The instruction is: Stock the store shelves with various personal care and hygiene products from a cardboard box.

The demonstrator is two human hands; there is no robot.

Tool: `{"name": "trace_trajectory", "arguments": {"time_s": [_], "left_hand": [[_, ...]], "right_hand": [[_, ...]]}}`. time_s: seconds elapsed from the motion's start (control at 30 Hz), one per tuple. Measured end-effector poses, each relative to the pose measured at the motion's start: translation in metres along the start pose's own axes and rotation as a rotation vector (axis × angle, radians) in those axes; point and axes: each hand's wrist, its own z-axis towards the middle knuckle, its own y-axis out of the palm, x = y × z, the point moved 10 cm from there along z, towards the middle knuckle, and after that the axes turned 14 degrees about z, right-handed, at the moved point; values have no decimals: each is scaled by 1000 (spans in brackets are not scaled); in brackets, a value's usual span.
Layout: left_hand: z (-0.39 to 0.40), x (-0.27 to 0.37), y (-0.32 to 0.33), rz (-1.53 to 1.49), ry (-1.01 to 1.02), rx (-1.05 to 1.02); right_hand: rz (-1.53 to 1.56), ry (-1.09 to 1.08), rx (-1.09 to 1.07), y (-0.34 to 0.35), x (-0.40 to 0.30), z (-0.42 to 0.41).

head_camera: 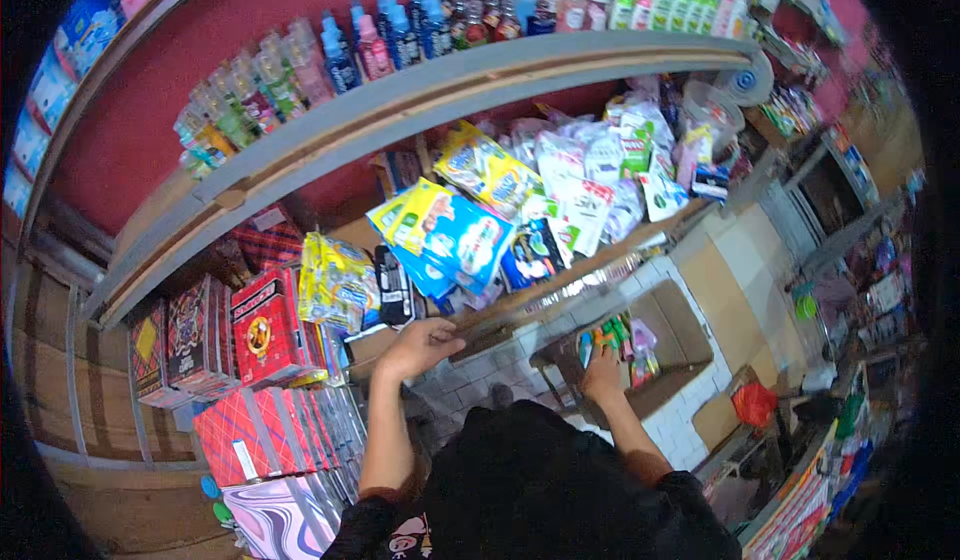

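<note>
My left hand [424, 348] is at the front edge of the wooden shelf [487, 320], fingers loosely bent, with nothing seen in it. Just beyond it lie a black packet [394, 286] and yellow plastic packs [337, 282]. Lower and to the right, my right hand [604, 376] reaches into an open cardboard box [675, 327]. Its fingers are at small green and orange packages [611, 335], with a pale purple one [643, 335] alongside. Whether the fingers grip any of these is hidden. Blue-and-yellow packs [457, 234] are heaped on the shelf.
An upper shelf [480, 72] carries rows of bottles [405, 31]. Red plaid notebooks [262, 327] stand at left, above stacked books [277, 432]. White plastic packs [577, 162] crowd the shelf's right part. A red plastic bag [754, 404] lies beyond the box, over the tiled floor [675, 417].
</note>
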Motion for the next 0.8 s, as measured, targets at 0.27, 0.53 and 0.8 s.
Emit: {"name": "trace_trajectory", "arguments": {"time_s": [0.27,0.53,0.8], "left_hand": [[6,-114,222,278,-149,-207],[-177,-259,428,118,-759,-704],[-262,-319,475,92,-904,-587]], "right_hand": [[-5,316,-342,45,93,-87],[16,31,-344,54,106,-118],[-143,-212,-327,27,149,-115]]}}
